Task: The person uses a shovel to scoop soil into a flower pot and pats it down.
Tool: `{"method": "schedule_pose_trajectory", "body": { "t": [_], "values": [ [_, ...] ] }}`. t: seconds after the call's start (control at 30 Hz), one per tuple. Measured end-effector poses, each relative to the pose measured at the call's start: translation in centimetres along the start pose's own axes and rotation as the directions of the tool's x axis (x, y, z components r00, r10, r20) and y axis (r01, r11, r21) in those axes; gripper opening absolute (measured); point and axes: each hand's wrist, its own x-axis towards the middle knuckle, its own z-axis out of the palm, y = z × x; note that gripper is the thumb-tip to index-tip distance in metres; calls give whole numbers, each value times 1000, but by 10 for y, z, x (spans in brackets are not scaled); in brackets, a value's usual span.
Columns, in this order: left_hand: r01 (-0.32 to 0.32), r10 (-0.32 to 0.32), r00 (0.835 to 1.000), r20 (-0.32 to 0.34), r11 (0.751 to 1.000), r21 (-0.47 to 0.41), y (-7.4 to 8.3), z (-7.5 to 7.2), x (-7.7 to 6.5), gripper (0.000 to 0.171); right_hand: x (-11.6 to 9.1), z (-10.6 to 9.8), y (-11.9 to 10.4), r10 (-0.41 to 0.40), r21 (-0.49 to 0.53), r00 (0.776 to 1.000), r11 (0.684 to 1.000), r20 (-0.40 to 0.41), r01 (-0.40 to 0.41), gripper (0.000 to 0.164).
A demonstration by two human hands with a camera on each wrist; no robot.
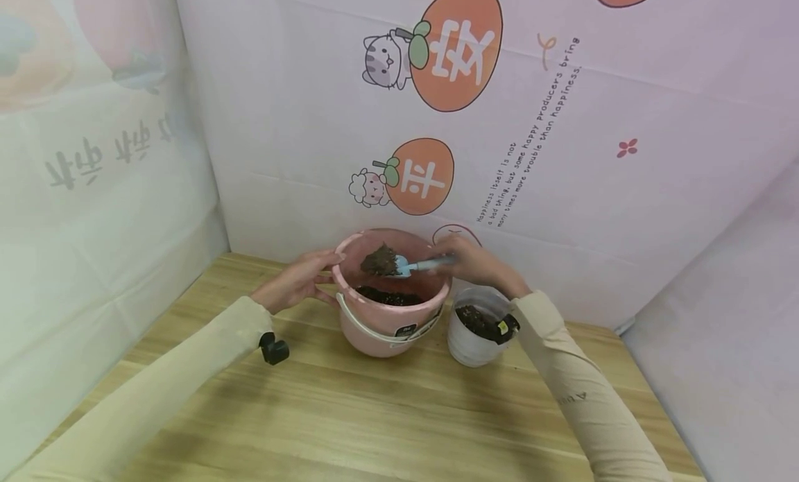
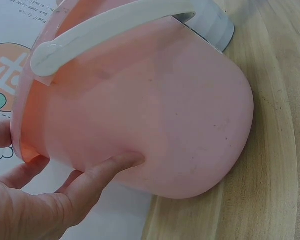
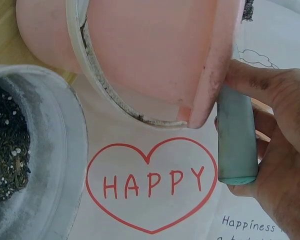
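Note:
A pink bucket point(image 1: 368, 329) with a white handle point(image 1: 365, 333) stands on the table, dark soil point(image 1: 388, 297) in its bottom. My left hand point(image 1: 299, 279) holds it at the rim, the thumb point(image 2: 122, 162) lying against the outer wall. In my right hand point(image 1: 471, 260) is the grey-green handle point(image 3: 237, 140) of a small trowel point(image 1: 404, 267). A heap of dark soil point(image 1: 379, 261) sits on its light blue blade, over the bucket's mouth. Right of the bucket is a white pot point(image 1: 474, 350) holding dark soil with pale specks point(image 3: 7, 145).
Behind the bucket rises a white printed cloth point(image 1: 299, 121), with more cloth on the left and right sides. The wooden table point(image 1: 324, 419) extends in front toward me. A black wrist camera point(image 1: 275, 349) sits on the left sleeve.

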Motion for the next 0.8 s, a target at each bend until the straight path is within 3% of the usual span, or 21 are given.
{"method": "schedule_pose_trajectory", "body": {
  "t": [0.27,0.8],
  "values": [
    [1,-1,1000,10,1000,-3,0,-1,1,60,-5,-6,2,-17,-2,1000,1000,-26,17,25],
    [-3,3,1000,22,1000,-7,1,-1,0,60,-18,-13,-2,37,-47,997,998,-64,-40,30]
  ]
}}
